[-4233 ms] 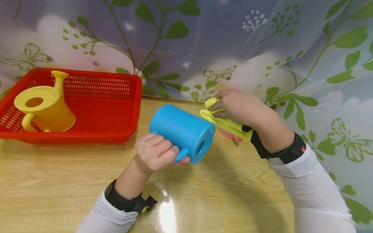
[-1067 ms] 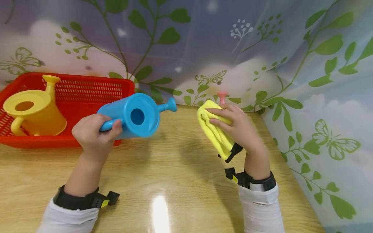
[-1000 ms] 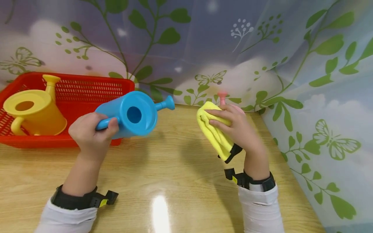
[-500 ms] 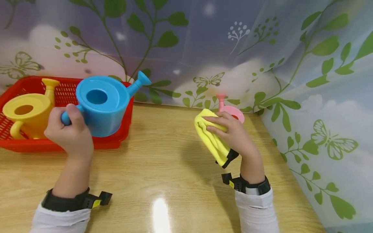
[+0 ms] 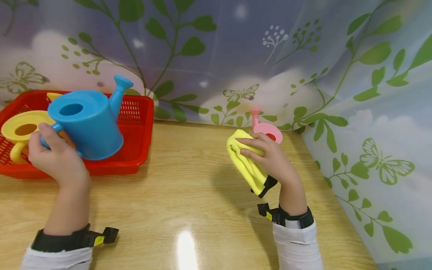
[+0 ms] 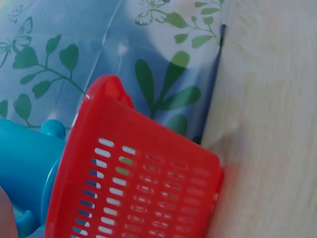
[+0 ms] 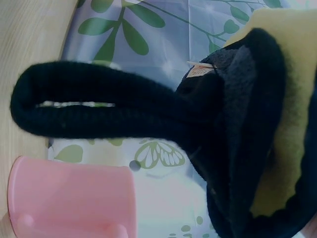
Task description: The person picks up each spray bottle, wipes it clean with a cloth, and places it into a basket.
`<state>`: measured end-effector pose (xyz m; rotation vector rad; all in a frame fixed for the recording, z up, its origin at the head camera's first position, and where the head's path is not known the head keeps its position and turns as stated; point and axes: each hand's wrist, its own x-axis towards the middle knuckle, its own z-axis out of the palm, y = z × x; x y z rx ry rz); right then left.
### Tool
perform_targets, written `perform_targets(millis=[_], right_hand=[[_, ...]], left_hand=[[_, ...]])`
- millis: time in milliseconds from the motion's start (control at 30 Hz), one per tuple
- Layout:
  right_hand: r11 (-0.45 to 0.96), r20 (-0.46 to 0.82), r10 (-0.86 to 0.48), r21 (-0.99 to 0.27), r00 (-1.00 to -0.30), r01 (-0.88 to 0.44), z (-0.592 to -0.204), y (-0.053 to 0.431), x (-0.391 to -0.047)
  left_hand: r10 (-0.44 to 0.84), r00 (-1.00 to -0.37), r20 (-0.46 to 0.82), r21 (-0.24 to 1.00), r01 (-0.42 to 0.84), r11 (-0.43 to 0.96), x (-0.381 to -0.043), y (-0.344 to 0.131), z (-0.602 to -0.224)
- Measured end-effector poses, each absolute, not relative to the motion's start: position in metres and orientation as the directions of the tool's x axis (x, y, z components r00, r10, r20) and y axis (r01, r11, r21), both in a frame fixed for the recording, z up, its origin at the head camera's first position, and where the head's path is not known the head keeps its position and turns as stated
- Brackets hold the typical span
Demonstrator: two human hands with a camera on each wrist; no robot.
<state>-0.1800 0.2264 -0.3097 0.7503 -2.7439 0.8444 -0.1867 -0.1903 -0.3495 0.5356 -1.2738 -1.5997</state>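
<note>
My left hand (image 5: 59, 153) grips the handle of a blue watering can (image 5: 91, 123), which is upright over the red basket (image 5: 144, 144). Its spout points to the back right. Partly behind it in the basket is a yellow watering can (image 5: 25, 129). In the left wrist view the blue can (image 6: 27, 163) shows beyond the basket's slotted wall (image 6: 133, 173). My right hand (image 5: 270, 157) holds a folded yellow cloth (image 5: 246, 161) with black trim. In the right wrist view a dark loop (image 7: 99, 101) sticks out from the cloth.
A pink watering can (image 5: 271, 131) stands just behind my right hand, near the back wall. A printed curtain (image 5: 202, 56) with leaves and butterflies closes off the back and right of the wooden table (image 5: 162, 210).
My left hand has carried the blue watering can left, from mid-table to over the red basket, and turned it upright. My right hand with the cloth has moved slightly toward me, uncovering the pink can.
</note>
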Motion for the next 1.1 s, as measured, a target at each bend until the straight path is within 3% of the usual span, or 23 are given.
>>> perform_targets(millis=[200,467,767,900,1100], right_hand=[[0.711,0.308,-0.407,-0.484,-0.86,-0.51,-0.312,0.227,-0.181],[0.713,0.299,-0.401,-0.492,-0.866,-0.5,-0.318,0.228,-0.181],[0.709,0.307,-0.424,-0.474,-0.852,-0.523,-0.322,0.226,-0.184],[0.716,0.294,-0.423,-0.471,-0.857,-0.515,-0.322,0.226,-0.185],[0.717,0.286,-0.426,-0.471,-0.858,-0.513,-0.322,0.225,-0.183]], left_hand=[[-0.883,-0.429,0.19,0.91,0.415,-0.006,-0.189,-0.198,-0.351],[-0.868,-0.487,0.096,0.907,0.402,-0.125,-0.189,-0.207,-0.351],[-0.761,-0.647,-0.033,0.923,0.273,-0.272,-0.187,-0.217,-0.351],[-0.689,-0.714,-0.128,0.922,0.17,-0.348,-0.187,-0.226,-0.348],[-0.554,-0.798,-0.237,0.953,-0.081,-0.291,-0.184,-0.241,-0.347]])
